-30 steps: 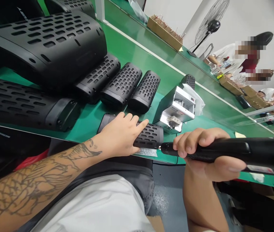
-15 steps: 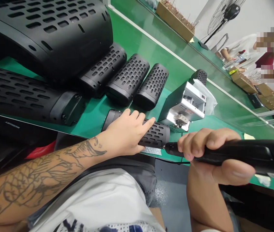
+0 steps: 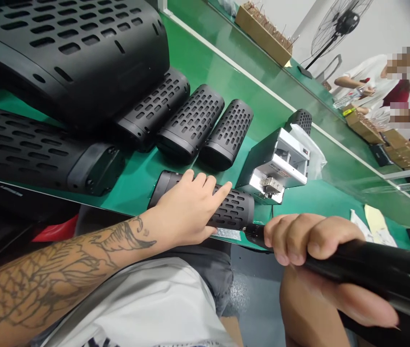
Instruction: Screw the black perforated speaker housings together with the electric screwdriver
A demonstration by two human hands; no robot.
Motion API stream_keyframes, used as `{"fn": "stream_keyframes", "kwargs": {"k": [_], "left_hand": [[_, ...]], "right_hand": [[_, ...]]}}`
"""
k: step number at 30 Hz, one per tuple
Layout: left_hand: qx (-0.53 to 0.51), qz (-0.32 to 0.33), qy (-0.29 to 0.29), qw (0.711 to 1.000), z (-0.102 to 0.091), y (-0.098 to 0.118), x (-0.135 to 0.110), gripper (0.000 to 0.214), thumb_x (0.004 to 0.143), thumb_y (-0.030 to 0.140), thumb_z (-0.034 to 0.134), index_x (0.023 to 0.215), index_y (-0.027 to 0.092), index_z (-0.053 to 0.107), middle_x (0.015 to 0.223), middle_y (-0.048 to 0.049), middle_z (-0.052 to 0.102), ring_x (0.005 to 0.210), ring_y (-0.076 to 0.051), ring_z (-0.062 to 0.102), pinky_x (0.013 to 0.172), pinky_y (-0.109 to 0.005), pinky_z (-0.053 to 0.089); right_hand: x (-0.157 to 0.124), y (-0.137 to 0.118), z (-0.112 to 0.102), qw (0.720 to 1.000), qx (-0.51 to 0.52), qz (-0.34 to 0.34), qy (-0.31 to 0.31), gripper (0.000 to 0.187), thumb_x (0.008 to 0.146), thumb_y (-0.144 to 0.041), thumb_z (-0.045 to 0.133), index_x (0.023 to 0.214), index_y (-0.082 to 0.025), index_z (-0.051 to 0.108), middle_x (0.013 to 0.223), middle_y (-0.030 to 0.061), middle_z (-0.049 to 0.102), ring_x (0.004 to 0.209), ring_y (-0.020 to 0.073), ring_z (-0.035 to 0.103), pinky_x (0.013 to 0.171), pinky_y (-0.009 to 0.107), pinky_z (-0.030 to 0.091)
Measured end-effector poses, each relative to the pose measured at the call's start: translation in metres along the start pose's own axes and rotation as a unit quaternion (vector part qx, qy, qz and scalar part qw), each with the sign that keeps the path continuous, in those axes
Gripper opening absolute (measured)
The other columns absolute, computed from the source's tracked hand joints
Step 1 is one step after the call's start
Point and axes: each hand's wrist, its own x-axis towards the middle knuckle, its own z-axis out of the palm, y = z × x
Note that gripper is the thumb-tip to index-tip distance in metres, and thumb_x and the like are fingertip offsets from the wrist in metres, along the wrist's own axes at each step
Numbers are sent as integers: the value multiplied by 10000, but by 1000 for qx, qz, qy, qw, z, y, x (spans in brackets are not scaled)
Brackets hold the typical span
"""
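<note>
My left hand (image 3: 192, 209) is draped across a black perforated housing (image 3: 236, 208) lying on its side near the bench edge, its fingers over the top and thumb along the near side. In my right hand (image 3: 309, 241) is a black electric screwdriver (image 3: 378, 272), gripped around its body and held almost level. The screwdriver's tip meets the near corner of the housing's right end. Whether a screw sits under the bit is too small to tell.
More perforated housings (image 3: 191, 123) stand behind, with a large one (image 3: 92, 58) at the left. A silver screw-feeder-like machine (image 3: 279, 166) sits beyond my right hand, near a plastic bag (image 3: 313, 149). Across the green divider are boxes (image 3: 264, 33), a fan (image 3: 345, 24) and people (image 3: 367, 77).
The screwdriver's rear end and my right hand are lower in view, while its tip stays by the housing's end. My left hand keeps its hold; the view has shifted slightly.
</note>
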Motion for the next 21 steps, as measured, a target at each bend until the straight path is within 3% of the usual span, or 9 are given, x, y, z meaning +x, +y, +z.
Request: {"fn": "stream_keyframes", "kwargs": {"k": [2,4,6,8,10,13,16,21], "left_hand": [[-5,-16,-1,1000,1,4,0,1123,1017,711,868,1884,103,495,1365,-269,774,1178,-463,726,1036,-566,507],[-6,-37,-5,999,1,10,0,1122,1013,697,877,1886,104,497,1344,-272,781,1162,-465,735,1031,-565,513],[-3,-52,-10,999,0,16,0,1130,1017,686,881,1895,97,482,1332,-277,782,1157,-471,743,1037,-573,518],[-7,-53,-4,999,0,19,-2,1148,1019,687,891,1903,92,465,1347,-283,777,1168,-480,746,1045,-583,521],[-29,-40,15,999,0,16,-6,1149,1003,676,925,1906,128,473,1410,-280,772,1223,-487,747,1064,-580,530],[-63,-20,52,996,3,-2,-20,1104,961,629,980,1880,218,527,1541,-258,757,1346,-493,741,1118,-580,560],[-83,-11,89,993,12,-32,-43,1034,955,637,958,1837,260,574,1630,-240,737,1455,-504,721,1217,-618,580],[-165,-42,184,968,45,-73,-81,954,1081,644,789,1906,344,415,1830,-164,609,1592,-438,683,1372,-599,567]], "right_hand": [[11,-4,-8,1000,0,-5,29,511,979,-787,955,965,-292,829,637,-62,683,412,184,602,510,407,612],[30,0,-23,996,-9,-57,73,487,991,-767,949,997,-286,874,641,-58,712,405,194,616,495,403,620],[52,16,-39,980,-32,-148,133,450,999,-722,925,964,-277,865,635,-49,720,409,205,617,464,396,613],[70,38,-50,959,-64,-181,207,424,993,-678,913,921,-270,820,633,-54,697,422,187,597,458,368,593],[78,58,-55,953,-80,-173,235,414,984,-644,915,884,-268,777,619,-62,672,419,174,572,452,350,571],[73,70,-52,963,-81,-144,215,423,943,-623,959,863,-261,757,608,-58,680,406,177,582,451,350,576],[61,59,-50,967,-72,-132,206,442,931,-647,962,868,-257,764,609,-58,685,396,176,597,460,350,592],[60,41,-59,957,-63,-172,225,530,917,-796,911,891,-281,790,588,-67,688,398,191,598,444,362,605]]}}
